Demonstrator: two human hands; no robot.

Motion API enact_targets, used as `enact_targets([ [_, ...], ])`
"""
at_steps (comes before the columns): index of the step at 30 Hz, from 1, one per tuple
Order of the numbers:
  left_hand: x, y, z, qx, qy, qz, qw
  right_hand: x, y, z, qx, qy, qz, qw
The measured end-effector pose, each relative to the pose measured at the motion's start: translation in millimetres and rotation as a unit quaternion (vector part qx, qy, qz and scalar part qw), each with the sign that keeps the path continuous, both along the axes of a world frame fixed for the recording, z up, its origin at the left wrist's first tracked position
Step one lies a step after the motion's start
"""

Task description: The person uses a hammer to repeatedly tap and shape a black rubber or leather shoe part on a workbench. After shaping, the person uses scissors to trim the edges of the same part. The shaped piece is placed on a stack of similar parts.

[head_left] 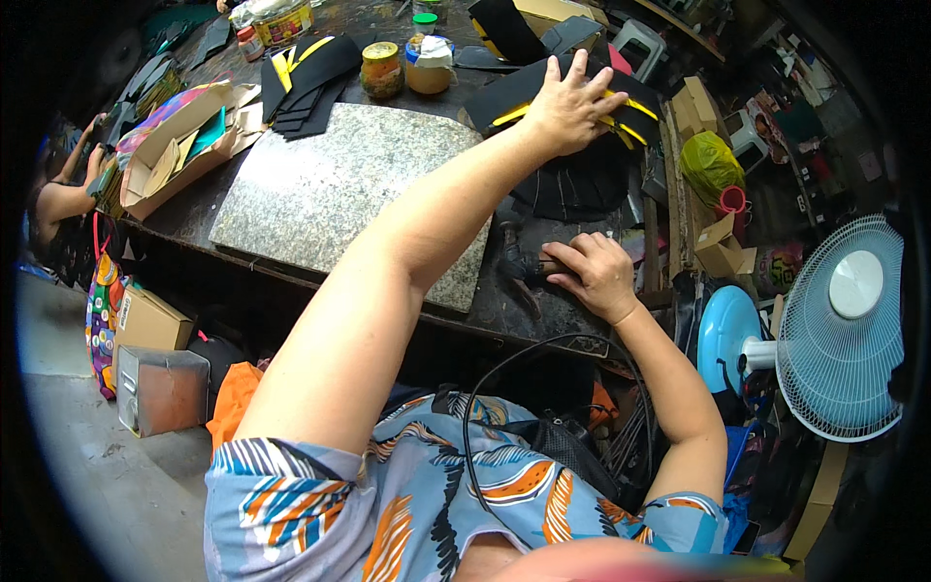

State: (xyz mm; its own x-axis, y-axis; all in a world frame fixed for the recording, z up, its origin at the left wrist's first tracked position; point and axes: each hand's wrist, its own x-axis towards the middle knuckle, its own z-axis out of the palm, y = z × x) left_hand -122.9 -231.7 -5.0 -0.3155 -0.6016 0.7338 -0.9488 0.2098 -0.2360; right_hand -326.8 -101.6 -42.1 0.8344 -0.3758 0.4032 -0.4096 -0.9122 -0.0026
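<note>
My left hand point(577, 107) reaches far across the dark worktable, its fingers spread and flat over black strap-like pieces point(504, 97) with yellow strips. Closer to me, my right hand point(596, 274) curls around the handle of a hammer point(519, 267). The hammer lies on the table with its head toward the stone slab. Just beyond the hammer sits a pile of dark pieces point(582, 184). A speckled grey stone slab point(320, 179) lies to the left, partly covered by my left forearm.
Black and yellow pieces point(305, 73) are stacked at the slab's far edge, beside jars point(382, 70). A cardboard box point(160, 165) of scraps stands left. A white fan point(842, 320) and blue stool point(729, 335) are at right. Another person's arm point(68, 194) shows far left.
</note>
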Motion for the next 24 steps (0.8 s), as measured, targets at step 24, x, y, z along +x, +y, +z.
enact_targets([
  [24, 415.0, 72.5, -66.3, 0.178, 0.469, 0.442, 0.744, -1.8, -3.8, -0.8, 0.013, 0.003, 0.013, 1.0],
])
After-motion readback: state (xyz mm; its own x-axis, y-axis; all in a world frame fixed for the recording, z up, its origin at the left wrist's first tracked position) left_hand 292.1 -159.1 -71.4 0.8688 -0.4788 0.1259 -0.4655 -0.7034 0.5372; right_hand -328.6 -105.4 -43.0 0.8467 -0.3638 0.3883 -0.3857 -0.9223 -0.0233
